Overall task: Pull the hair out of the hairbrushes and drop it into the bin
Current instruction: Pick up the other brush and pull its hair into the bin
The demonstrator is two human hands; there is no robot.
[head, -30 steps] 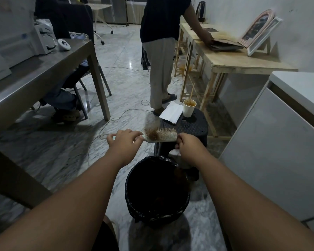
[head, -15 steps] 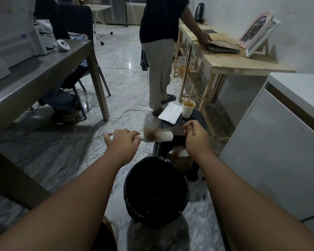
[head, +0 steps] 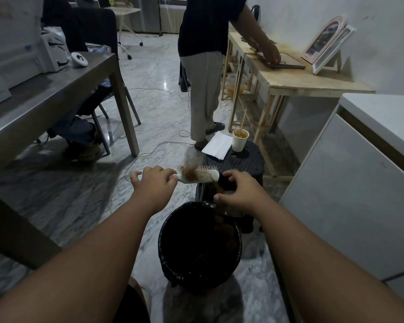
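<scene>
Marble-tiled floor (head: 154, 89), dim room. Grey metal bench (head: 44, 94) at left with a white machine (head: 49, 52) and a small white round device (head: 79, 59) on it. Wooden bench (head: 301, 82) at right along the wall, picture frames (head: 329, 43) leaning on it; a standing person (head: 205, 66) in dark top and light trousers reaches onto it. White cabinet (head: 359, 194) at far right.

Black bin (head: 200, 243) with black liner on the floor, centre frame, brownish hair visible inside near its right wall. Just behind it a black plastic stool (head: 240, 162) carrying a paper cup (head: 240, 140) with a stick in it and a folded white paper (head: 216, 145).

Left hand (head: 154, 185) has its grip clamped on the handle of a white hairbrush (head: 205, 177), held level above the far rim of the bin, bristles up. Clump of brown hair (head: 189, 174) sits in the bristles at the handle end; the tip end of the brush looks mostly bare.

Right hand (head: 240, 192) is just beside the brush tip, above the bin's far right rim, fingers curled downward, thumb and fingers close together. A blurry brownish wisp shows below the fingers; cannot tell for sure whether the grip is pinching it.

Cables trail over the floor behind the hands. Seated person's legs under the metal bench.
</scene>
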